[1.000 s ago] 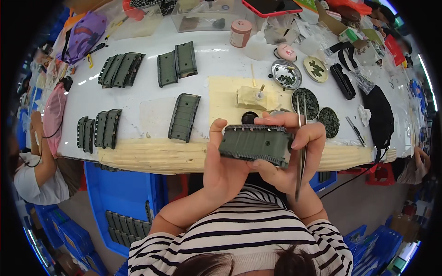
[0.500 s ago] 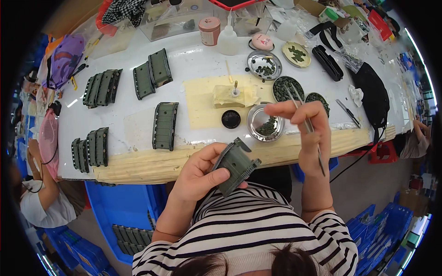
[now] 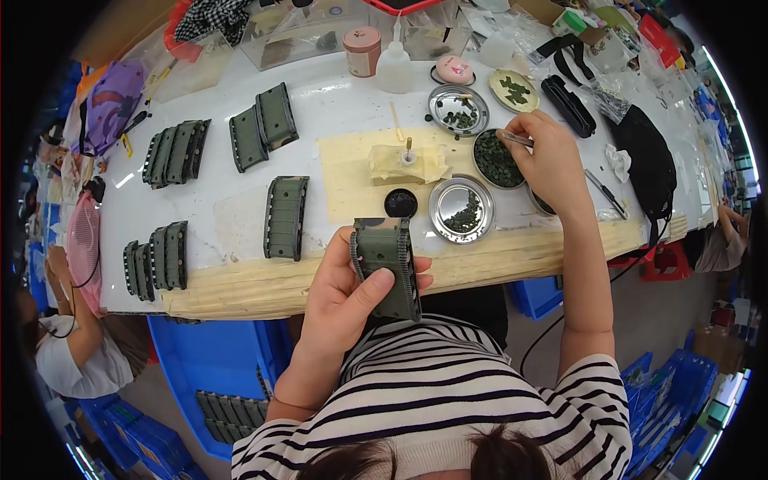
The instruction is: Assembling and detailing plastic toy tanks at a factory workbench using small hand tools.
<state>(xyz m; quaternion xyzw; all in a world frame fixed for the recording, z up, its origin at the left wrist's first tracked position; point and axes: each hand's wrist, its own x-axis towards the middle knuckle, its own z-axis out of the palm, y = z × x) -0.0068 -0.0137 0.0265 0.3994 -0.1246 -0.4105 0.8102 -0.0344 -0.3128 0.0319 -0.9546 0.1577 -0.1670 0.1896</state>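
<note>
My left hand (image 3: 334,302) grips a dark green moulded plastic part (image 3: 382,250) with toothed, track-like side edges, above the near table edge; the thumb presses on its face. Metal tweezers (image 3: 517,139) are pinched in my right hand (image 3: 552,160), over a round dish of small dark green pieces (image 3: 498,166). The tweezers' tips are too small to make out. A silver dish (image 3: 436,224) with fewer green pieces sits nearer. Behind lies another metal dish (image 3: 485,112) with bits. A smaller dish (image 3: 538,204) is partly hidden under my right wrist.
Similar green parts (image 3: 286,218) lie at the left of the table. A black cap (image 3: 400,203) and a taped block (image 3: 410,166) holding a small pot stand in the middle. A white squeeze bottle (image 3: 394,68) is at the back, a craft knife (image 3: 606,194) at the right.
My right hand has moved away from me with the tweezers, from above the near table edge to the round dish. My left hand has turned the green part more upright.
</note>
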